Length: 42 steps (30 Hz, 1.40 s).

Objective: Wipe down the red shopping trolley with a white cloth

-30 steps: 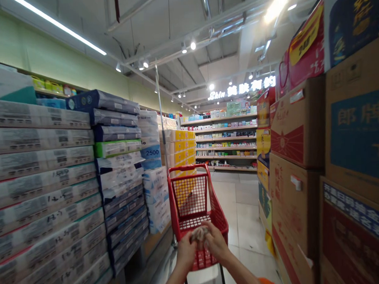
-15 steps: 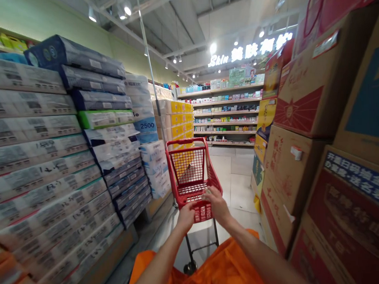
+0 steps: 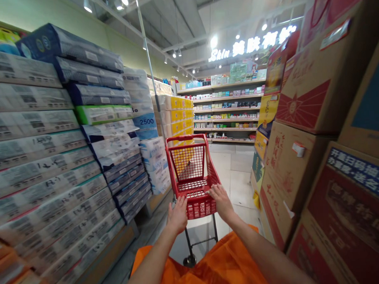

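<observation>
A red plastic shopping cart [image 3: 201,208] on dark metal legs stands right in front of me, its basket showing only red lattice and slats. My left hand [image 3: 178,214] is at the near left corner of the basket, fingers stretched forward against the rim and thumb apart. Over the near right corner lies my right hand [image 3: 222,202], with its fingers extended across the rim and slightly spread. Neither hand is wrapped around the cart. A small dark wheel [image 3: 190,260] shows below, near my orange clothing [image 3: 201,271].
Tall stacks of wrapped paper packs [image 3: 35,144] line the left side, with yellow packs [image 3: 179,117] farther on. Cardboard cartons [image 3: 300,162] rise close on the right. A pale floor aisle [image 3: 238,177] leads to stocked shelves [image 3: 226,111]. A thin metal pole [image 3: 150,68] stands left of the cart.
My hands have moved apart from the middle of the cart's near edge to its two corners, and their fingers have straightened. The stacks on both sides appear slightly nearer.
</observation>
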Motion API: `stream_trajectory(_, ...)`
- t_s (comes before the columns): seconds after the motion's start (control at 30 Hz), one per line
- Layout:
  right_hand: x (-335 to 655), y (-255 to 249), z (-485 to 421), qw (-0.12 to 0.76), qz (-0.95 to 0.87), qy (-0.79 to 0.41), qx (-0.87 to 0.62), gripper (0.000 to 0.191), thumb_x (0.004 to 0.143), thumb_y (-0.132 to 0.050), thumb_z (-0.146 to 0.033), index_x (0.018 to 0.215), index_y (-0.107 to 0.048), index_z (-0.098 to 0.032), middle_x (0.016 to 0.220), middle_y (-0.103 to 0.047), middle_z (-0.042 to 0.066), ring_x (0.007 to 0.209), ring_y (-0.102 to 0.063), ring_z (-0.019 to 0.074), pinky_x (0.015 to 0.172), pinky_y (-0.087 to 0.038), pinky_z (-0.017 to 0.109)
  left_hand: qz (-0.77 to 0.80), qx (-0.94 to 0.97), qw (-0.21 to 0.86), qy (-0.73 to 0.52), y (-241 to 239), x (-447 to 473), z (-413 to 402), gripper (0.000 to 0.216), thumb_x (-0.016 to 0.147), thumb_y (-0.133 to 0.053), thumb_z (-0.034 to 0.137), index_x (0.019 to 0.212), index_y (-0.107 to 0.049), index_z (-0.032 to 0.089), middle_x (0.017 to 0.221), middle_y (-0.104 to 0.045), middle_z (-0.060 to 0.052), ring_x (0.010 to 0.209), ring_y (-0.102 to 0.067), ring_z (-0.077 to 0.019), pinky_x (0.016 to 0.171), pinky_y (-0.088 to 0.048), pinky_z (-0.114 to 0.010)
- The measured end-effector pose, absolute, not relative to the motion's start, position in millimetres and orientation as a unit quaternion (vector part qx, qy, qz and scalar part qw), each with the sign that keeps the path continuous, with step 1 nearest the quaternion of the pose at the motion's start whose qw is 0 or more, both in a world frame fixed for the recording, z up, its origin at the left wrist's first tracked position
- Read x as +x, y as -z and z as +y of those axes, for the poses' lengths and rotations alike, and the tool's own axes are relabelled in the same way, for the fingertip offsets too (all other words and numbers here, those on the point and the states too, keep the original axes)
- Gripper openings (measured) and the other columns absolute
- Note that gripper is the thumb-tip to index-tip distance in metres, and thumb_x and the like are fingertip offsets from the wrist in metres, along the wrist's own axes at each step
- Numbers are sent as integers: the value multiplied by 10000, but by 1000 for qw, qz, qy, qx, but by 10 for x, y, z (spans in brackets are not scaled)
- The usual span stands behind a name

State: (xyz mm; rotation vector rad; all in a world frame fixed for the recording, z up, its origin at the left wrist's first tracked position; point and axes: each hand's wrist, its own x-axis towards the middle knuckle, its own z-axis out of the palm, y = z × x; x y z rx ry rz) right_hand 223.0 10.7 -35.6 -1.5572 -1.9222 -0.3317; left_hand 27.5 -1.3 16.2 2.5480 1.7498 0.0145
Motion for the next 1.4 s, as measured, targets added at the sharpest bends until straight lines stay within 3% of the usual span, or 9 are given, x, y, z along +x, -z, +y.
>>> stream_trajectory(0.1, 2173, 360, 117, 334, -702, 113, -619, 368, 821, -389, -70, 1145, -545, -148, 1266, -456, 138, 1241, -312, 237, 987, -310, 456, 567, 823, 32, -3, -140, 307, -7, 669, 675, -312, 82, 1336, -234, 151, 1433, -176, -61, 1317, -128, -182, 1041, -124, -505)
stream_trajectory(0.3, 1733, 462, 135, 328, -797, 118, -493, 453, 801, -399, -51, 1217, -476, -212, 1294, -438, 70, 1248, -300, 210, 999, -306, 433, 560, 827, 38, 3, -113, 324, 7, 689, 671, -310, 81, 1346, -199, 165, 1439, -154, -36, 1321, -104, -170, 1048, -104, -500)
stream_trajectory(0.5, 2342, 395, 135, 360, -665, 136, -641, 370, 833, -370, -76, 1147, -541, -170, 1296, -428, 111, 1261, -268, 240, 982, -309, 477, 564, 825, 35, -11, -88, 318, 9, 680, 669, -316, 89, 1341, -215, 127, 1436, -158, -70, 1320, -113, -176, 1051, -107, -487)
stream_trajectory(0.77, 1858, 463, 121, 308, -802, 152, -489, 468, 804, -371, -36, 1236, -459, -192, 1310, -421, 68, 1261, -266, 228, 1014, -293, 428, 568, 823, 15, -15, -56, 284, 14, 678, 676, -287, 61, 1344, -204, 138, 1439, -147, -57, 1320, -108, -163, 1053, -107, -486)
stream_trajectory(0.93, 2432, 450, 128, 374, -681, 164, -607, 434, 824, -344, -51, 1214, -485, -180, 1314, -409, 98, 1279, -222, 243, 987, -327, 465, 569, 822, 3, 3, -81, 256, 12, 664, 686, -298, 75, 1342, -213, 129, 1436, -154, -80, 1319, -119, -178, 1048, -119, -495)
stream_trajectory(1.13, 2265, 925, 9, 424, -743, 164, -491, 588, 792, -277, 24, 1312, -325, -246, 1360, -346, 37, 1292, -188, 195, 1016, -309, 432, 566, 824, -15, 6, -65, 279, 13, 633, 712, -270, 86, 1342, -210, 117, 1434, -150, -75, 1316, -133, -180, 1043, -131, -504)
stream_trajectory(1.27, 2342, 1363, -128, 477, -741, 116, -459, 570, 807, -270, 3, 1296, -349, -279, 1304, -430, 19, 1241, -313, 159, 966, -398, 358, 558, 829, -31, 10, -37, 243, 11, 644, 708, -286, 91, 1346, -199, 125, 1438, -130, -65, 1318, -124, -187, 1043, -137, -507)
stream_trajectory(1.4, 2602, 1220, -165, 503, -721, 95, -467, 502, 841, -283, -54, 1272, -393, -286, 1292, -444, 12, 1230, -333, 161, 970, -395, 366, 559, 829, -31, 14, -32, 228, -3, 646, 711, -280, 79, 1349, -188, 127, 1439, -122, -59, 1320, -112, -184, 1046, -136, -498)
